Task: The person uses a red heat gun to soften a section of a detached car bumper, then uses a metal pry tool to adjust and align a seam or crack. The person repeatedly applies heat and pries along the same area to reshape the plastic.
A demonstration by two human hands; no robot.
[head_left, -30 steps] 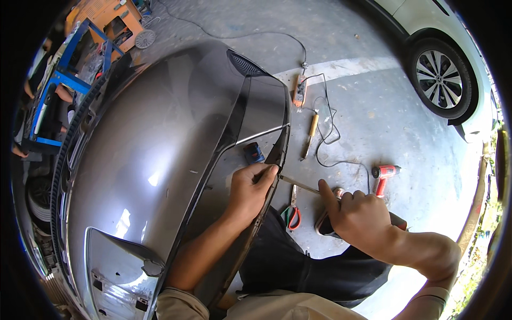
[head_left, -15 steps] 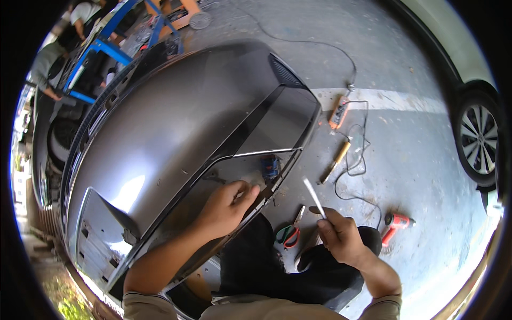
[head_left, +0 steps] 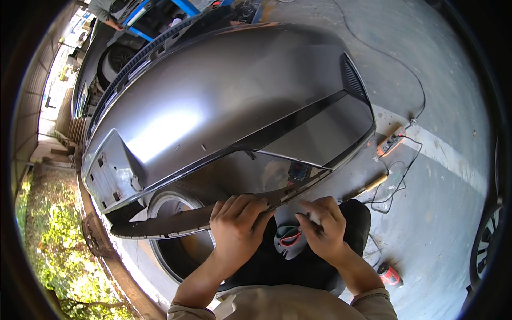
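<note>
A large grey car bumper (head_left: 213, 101) lies in front of me, its narrow dark lower strip (head_left: 181, 221) running along the near side. My left hand (head_left: 237, 226) is closed over that strip's edge, fingers curled on top. Just to the right, my right hand (head_left: 322, 229) is pinched closed near the strip's right part. Whatever it holds is mostly hidden; only a small pale bit shows between the fingers. Between my hands, on the floor, are red-and-green handles (head_left: 289, 237) of a cutting tool, its blades hidden.
A wheel (head_left: 160, 250) lies under the strip at left. On the right floor are an orange power strip (head_left: 392, 141), a yellow-handled soldering iron (head_left: 373, 184), cables and a red power tool (head_left: 389, 274). A person's hand (head_left: 114, 24) shows at far left beside a blue frame.
My view has turned left. My left hand has come down onto the bumper strip. My right hand, earlier holding a slim pale stick out to the right, has moved in beside it.
</note>
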